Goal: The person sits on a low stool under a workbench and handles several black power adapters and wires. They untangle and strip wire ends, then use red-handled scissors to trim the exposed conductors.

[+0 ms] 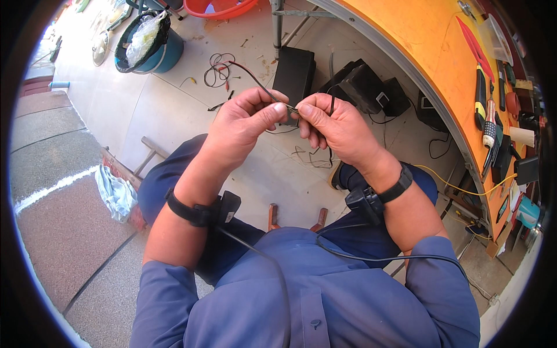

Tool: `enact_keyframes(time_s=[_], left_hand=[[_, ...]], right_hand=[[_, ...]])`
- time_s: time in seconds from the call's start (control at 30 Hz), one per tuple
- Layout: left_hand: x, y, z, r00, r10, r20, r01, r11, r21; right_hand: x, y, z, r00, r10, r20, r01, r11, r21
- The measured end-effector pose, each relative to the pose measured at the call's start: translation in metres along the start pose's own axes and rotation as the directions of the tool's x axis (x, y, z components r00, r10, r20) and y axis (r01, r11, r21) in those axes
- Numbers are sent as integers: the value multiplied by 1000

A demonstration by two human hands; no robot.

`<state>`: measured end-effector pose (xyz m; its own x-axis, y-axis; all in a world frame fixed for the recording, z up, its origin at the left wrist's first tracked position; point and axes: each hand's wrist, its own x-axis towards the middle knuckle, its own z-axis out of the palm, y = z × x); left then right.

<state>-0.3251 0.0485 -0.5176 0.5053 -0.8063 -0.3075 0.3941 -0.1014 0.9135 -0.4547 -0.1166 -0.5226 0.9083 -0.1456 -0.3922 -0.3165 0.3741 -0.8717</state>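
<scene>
Pinching a thin, dark, flexible wire (294, 109) between thumb and fingers of the left hand (254, 116) and right hand (335, 123), held close together above the pale tiled floor (152, 110), with one stretch running up and leftward to a reddish end. Facing a black rectangular box (295, 69) just beyond the hands, with a loose tangle of black and red leads (221, 69) to its left. Flanked at right by an orange tabletop (400, 23) bearing a striped-handled screwdriver (489, 129).
</scene>
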Motion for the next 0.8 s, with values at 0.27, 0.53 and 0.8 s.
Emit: enact_keyframes(time_s=[0.27,0.53,0.8], left_hand=[[1,-3,1,998,-46,-32,50,990,135],[1,-4,2,997,-73,-20,75,972,221],[1,-3,4,997,-71,-18,73,969,236]], right_hand=[[1,4,6,988,-139,-66,135,988,-73],[1,6,5,967,-240,-85,206,935,-289],[0,3,6,991,-126,-54,119,986,-117]])
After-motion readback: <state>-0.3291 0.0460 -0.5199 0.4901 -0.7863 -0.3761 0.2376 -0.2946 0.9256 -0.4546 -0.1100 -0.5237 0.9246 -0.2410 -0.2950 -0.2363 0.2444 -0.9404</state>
